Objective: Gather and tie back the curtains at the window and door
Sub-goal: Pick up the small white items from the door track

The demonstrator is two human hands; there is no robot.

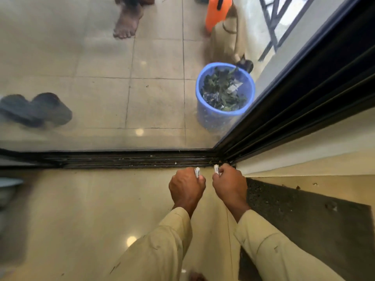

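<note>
Low in front of the door track [121,159], close to its right corner, two small white ends sit level with each other, just apart. The left hand [186,187] is curled into a fist around a white printed piece [197,172], which pokes out past the thumb. The right hand [229,185] is fisted the same way around a matching white piece [216,170]. Whether the two pieces join behind the fingers cannot be told, and no curtain cloth can be made out from this angle. Both arms wear beige sleeves [162,250] and reach down over glossy cream floor tiles [81,220]. Just right of the right hand a dark speckled strip [304,220] runs along the foot of a cream wall [304,149]. Beyond the track, through the glass pane [81,78], a blue bucket [211,120] holding green leaves [221,92] stands near the black door frame [304,88]. Further out are a pair of dark slippers [36,110] at left, a bare foot [126,23] at the top and an orange container [215,15].
</note>
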